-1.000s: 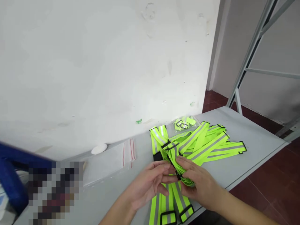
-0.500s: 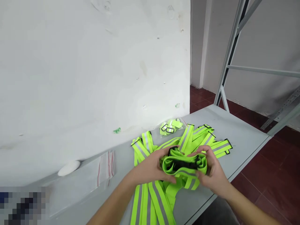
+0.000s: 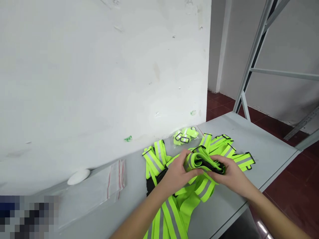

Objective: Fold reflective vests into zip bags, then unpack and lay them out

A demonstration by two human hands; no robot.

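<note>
Both my hands hold a folded bundle of neon-green reflective strap (image 3: 203,161) above a grey table (image 3: 261,146). My left hand (image 3: 175,174) grips its left end, thumb on top. My right hand (image 3: 230,177) closes over its right end, where black webbing shows. Under the hands lies a heap of the same green straps with grey reflective stripes (image 3: 171,212), trailing toward me and fanning out behind to the right (image 3: 239,159).
A clear bag with small green pieces (image 3: 185,135) lies by the white wall. Clear zip bags with red lines (image 3: 113,179) and a white oval object (image 3: 78,176) sit at the left. A grey metal rack frame (image 3: 251,63) stands at the right over red floor tiles.
The strap bundle has been pressed flatter and tighter between my hands. The view has shifted slightly, and the hands sit a little further right and higher.
</note>
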